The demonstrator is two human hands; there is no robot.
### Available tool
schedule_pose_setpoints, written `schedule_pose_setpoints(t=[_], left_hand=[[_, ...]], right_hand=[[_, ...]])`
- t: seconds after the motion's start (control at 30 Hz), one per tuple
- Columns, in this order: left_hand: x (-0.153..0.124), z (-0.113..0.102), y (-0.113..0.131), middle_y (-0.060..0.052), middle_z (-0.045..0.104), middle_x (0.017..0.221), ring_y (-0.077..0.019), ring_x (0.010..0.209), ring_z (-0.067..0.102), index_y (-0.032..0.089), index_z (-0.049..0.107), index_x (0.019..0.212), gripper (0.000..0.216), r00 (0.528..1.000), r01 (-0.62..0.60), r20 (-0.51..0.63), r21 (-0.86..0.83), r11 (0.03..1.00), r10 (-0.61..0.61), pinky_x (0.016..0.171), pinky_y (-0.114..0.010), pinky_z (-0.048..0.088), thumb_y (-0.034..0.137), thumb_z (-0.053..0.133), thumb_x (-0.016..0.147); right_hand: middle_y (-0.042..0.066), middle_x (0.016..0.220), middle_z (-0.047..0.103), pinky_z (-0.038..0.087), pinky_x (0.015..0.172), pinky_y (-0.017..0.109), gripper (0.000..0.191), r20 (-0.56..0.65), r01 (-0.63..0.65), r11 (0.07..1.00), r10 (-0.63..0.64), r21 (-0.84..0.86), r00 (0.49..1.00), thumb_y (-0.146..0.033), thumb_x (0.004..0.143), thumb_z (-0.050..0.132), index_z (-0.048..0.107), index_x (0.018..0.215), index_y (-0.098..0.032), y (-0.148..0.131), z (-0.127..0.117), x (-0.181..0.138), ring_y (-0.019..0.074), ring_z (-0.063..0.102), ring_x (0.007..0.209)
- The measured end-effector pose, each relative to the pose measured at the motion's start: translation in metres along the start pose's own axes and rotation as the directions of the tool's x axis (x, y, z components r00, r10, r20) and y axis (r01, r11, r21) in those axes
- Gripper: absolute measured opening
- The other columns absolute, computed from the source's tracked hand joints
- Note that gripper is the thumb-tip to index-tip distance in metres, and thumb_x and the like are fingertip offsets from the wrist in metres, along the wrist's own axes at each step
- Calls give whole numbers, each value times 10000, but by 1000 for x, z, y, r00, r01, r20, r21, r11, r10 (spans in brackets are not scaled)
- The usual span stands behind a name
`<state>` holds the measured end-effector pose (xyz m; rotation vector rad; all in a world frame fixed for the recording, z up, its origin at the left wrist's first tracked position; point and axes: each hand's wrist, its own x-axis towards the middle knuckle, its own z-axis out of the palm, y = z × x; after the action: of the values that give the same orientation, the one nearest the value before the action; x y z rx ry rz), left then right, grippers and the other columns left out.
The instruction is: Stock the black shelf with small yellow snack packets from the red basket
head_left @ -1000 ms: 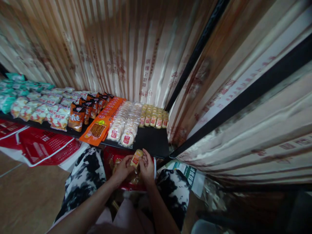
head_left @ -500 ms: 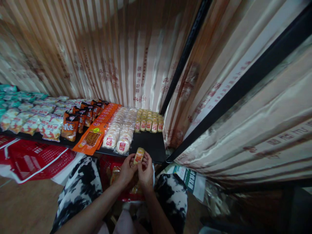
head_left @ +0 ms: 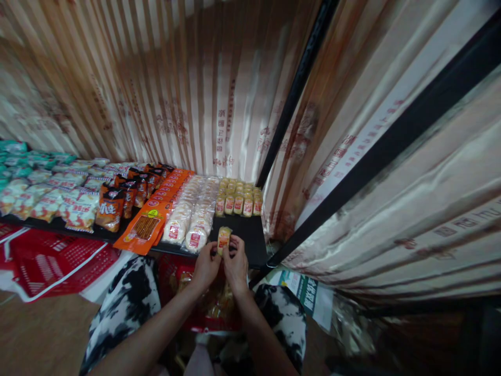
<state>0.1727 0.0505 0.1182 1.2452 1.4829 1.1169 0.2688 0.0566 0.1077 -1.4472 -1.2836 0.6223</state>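
Note:
Between my two hands is a small wrapped yellow cake (head_left: 224, 240) with a red label, held upright over the front edge of the black shelf (head_left: 250, 235). My left hand (head_left: 208, 263) pinches it from the left, and my right hand (head_left: 235, 263) has its fingers on the right and lower side. Behind it, at the back of the shelf, stand rows of matching wrapped cakes (head_left: 238, 203). To the left of my hands lie two rows of round white wrapped crackers (head_left: 195, 237). Below my hands a red basket (head_left: 203, 329) holds more packaged food, partly hidden by my arms.
Leftward along the shelf are orange stick-snack packs (head_left: 146, 224), brown-orange bags (head_left: 108, 209), white bags (head_left: 80, 209) and green bags (head_left: 15, 162). A red perforated basket (head_left: 66, 261) sits under the shelf. Black posts (head_left: 291, 104) and pleated curtains (head_left: 242, 125) enclose the back and right.
Both hands have moved slightly up and forward with the cake, which now stands more upright. The camera view has shifted slightly; the shelf goods stay in place.

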Motion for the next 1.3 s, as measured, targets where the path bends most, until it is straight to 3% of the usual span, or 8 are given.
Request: schedule_pose_setpoints(t=[0.2, 0.3, 0.5, 0.63, 0.73, 1.07, 1.2, 1.3], left_hand=[[13, 9, 6, -98, 594, 1070, -222, 1053, 516, 147, 561, 1061, 386, 997, -46, -65, 86, 995, 52, 947, -352, 396, 75, 511, 685], [18, 15, 11, -103, 576, 1118, -216, 1094, 498, 150, 535, 1111, 430, 995, -82, -56, 45, 996, 85, 988, -354, 368, 56, 474, 695], [25, 25, 5, -127, 478, 1262, -229, 1187, 446, 143, 518, 1131, 518, 998, -44, -57, -64, 997, 40, 1007, -373, 377, 2, 457, 636], [24, 24, 5, -107, 503, 1257, -225, 1231, 410, 148, 556, 1094, 532, 990, -129, -61, -23, 991, 127, 1089, -387, 274, -14, 442, 600], [23, 21, 12, -97, 555, 1209, -199, 1161, 481, 148, 516, 1166, 568, 987, -158, -9, -37, 987, 158, 1073, -379, 298, -5, 414, 629], [36, 21, 12, -79, 541, 1278, -186, 1236, 433, 143, 460, 1252, 558, 998, -44, 30, -89, 995, 47, 1107, -347, 239, 49, 415, 704], [41, 22, 11, -104, 502, 1318, -196, 1248, 424, 120, 451, 1262, 434, 998, 52, -25, -91, 995, -54, 1088, -341, 269, 198, 373, 842], [41, 23, 14, -110, 495, 1329, -204, 1266, 406, 121, 449, 1276, 439, 998, 53, -12, -111, 992, -55, 1094, -350, 255, 297, 354, 885]], right_hand=[[78, 997, 643, 504, 699, 308, 287, 13, 28, 1000, -28, -6, 1000, -300, 786, 511, 505, 1056, -203, -2, 3, 24, 194, 622, 894], [84, 1004, 644, 507, 721, 315, 301, 8, 39, 999, -39, 14, 999, -297, 777, 519, 503, 1060, -198, 0, 7, 37, 194, 623, 898], [95, 1024, 647, 519, 735, 330, 360, 28, 31, 998, -32, 53, 999, -247, 749, 531, 492, 1101, -182, 13, 16, 57, 186, 631, 859], [102, 1042, 639, 520, 756, 337, 365, 27, 55, 995, -58, 78, 998, -245, 760, 511, 497, 1118, -173, 17, 22, 62, 187, 626, 882], [111, 1063, 634, 520, 752, 337, 380, 27, 62, 996, -64, 71, 998, -228, 750, 504, 500, 1126, -166, 14, 26, 67, 198, 617, 915], [98, 1080, 626, 511, 794, 356, 377, 20, 42, 995, -44, 88, 999, -217, 752, 505, 491, 1126, -184, 20, 40, 79, 187, 616, 895], [91, 1079, 624, 512, 774, 335, 376, 23, 40, 993, -43, 108, 999, -233, 752, 505, 495, 1126, -191, 24, 43, 82, 185, 612, 898], [102, 1099, 618, 512, 756, 331, 395, 35, 52, 992, -56, 114, 998, -243, 757, 502, 492, 1146, -176, 26, 45, 85, 189, 606, 909]])
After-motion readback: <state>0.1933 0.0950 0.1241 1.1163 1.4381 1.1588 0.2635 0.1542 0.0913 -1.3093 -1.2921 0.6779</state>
